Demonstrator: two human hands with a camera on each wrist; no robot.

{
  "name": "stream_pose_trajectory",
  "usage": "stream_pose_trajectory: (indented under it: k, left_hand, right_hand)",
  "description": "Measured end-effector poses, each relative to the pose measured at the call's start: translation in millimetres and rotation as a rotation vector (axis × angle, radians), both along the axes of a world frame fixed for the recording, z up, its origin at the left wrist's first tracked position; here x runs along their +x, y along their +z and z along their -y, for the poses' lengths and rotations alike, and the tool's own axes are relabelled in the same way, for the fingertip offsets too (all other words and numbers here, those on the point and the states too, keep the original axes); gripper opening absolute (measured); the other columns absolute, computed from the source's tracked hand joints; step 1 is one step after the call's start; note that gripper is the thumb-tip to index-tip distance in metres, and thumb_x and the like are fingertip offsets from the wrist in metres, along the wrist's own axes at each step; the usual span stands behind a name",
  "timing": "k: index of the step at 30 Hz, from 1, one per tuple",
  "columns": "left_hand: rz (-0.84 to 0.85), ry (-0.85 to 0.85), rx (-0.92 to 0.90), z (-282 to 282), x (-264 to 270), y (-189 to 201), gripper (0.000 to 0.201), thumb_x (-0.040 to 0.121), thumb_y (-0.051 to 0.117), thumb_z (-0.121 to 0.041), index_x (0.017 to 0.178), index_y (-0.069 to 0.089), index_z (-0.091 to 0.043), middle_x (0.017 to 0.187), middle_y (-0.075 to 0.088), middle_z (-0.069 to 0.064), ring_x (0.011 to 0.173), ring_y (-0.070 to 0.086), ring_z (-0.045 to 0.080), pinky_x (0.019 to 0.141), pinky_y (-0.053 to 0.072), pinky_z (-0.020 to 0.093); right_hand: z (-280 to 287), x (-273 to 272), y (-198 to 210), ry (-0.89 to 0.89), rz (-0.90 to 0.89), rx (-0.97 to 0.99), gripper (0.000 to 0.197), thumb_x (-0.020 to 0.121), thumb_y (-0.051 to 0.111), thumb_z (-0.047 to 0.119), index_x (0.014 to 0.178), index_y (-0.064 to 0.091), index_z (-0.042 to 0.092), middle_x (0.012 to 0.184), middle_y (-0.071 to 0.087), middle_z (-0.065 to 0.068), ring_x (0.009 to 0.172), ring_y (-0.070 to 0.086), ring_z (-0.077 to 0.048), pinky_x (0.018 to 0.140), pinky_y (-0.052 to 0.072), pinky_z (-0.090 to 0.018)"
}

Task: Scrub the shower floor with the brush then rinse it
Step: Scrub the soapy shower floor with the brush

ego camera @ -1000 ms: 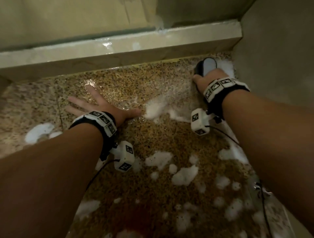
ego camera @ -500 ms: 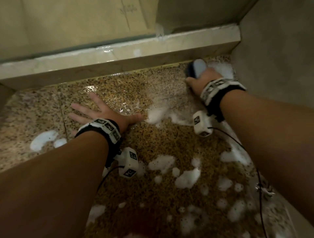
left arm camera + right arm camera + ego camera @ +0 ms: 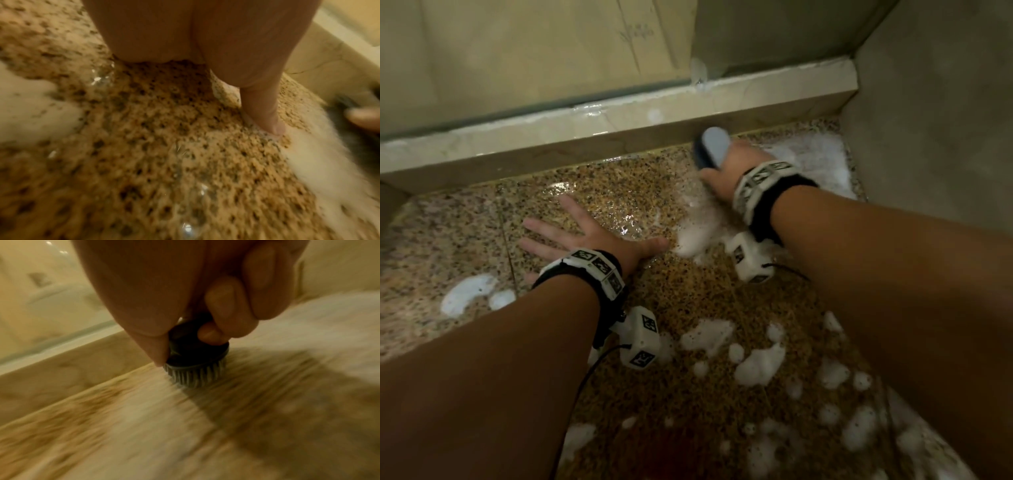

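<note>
While bristles meet floor (image 3: 619,192), right-hand fingers (image 3: 226,305) (curled) wrap the brush (image 3: 714,145).

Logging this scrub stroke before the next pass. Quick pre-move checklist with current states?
1. Grip: right hand curls round the brush: ok.
2. Bristles meet the shower floor in the right wrist view: ok.
3. Brace: left hand lies flat, fingers spread, on the wet floor: ok.
4. Foam for scrubbing lies in patches across the floor: ok.
5. Clearance: brush sits close under the curb; whether they touch: cannot tell.
6. Rinse source in view: not ok, none visible.
</note>
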State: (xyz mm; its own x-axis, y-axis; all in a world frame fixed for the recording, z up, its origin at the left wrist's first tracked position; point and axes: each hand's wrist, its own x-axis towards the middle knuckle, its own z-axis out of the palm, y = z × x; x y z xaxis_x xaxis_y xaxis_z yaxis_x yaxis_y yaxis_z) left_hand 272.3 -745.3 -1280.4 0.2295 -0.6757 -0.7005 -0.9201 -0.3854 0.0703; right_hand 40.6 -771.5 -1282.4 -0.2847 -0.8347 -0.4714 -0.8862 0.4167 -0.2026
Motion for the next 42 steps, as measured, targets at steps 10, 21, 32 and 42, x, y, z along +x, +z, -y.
stream_pose_trajectory:
  k: [10,21,32,42]
  left_hand:
    - [-0.021,0.014,0.012,1.7,1.0,-3.6,0.176,0.027,0.070,-0.097,0.146,-0.044,-0.033,0.157,-0.042,0.024,0.148,-0.030,0.050,0.114,-0.001,0.079]
    - [0.024,0.018,-0.020,-0.2,-3.0,-5.1,0.171,0.035,0.069,-0.098,0.148,-0.042,-0.033,0.158,-0.040,0.024,0.149,-0.027,0.049,0.116,0.000,0.077]
    - [-0.030,0.001,-0.001,-0.4,1.9,-1.2,0.174,0.031,0.068,-0.099,0.148,-0.043,-0.034,0.157,-0.041,0.024,0.148,-0.029,0.051,0.114,-0.002,0.079]
    - [-0.038,0.006,0.022,0.9,2.1,0.1,0.173,0.031,0.069,-0.099,0.147,-0.043,-0.034,0.156,-0.044,0.024,0.147,-0.032,0.050,0.113,-0.001,0.080]
  right_hand:
    - [-9.1,-20.1,15.0,-0.275,-0.035,0.056,0.057,0.100,0.049,0.047,0.140,0.043,0.007,0.126,0.055,-0.023,0.104,0.057,-0.039,0.080,0.041,-0.036]
    - [16.9,77.7,7.2,-0.102,0.099,0.203,0.073,0.099,0.057,0.046,0.149,0.026,0.004,0.139,0.053,-0.019,0.119,0.058,-0.036,0.098,0.051,-0.047]
    - [-27.7,-80.4,10.7,-0.352,-0.123,0.089,0.071,0.097,0.052,0.057,0.137,0.046,-0.001,0.125,0.058,-0.025,0.098,0.059,-0.038,0.078,0.044,-0.039]
    - [-34.8,-94.5,11.8,-0.504,-0.073,0.102,0.054,0.103,0.045,0.049,0.105,0.064,-0.001,0.082,0.057,-0.016,0.072,0.055,-0.029,0.063,0.037,-0.031]
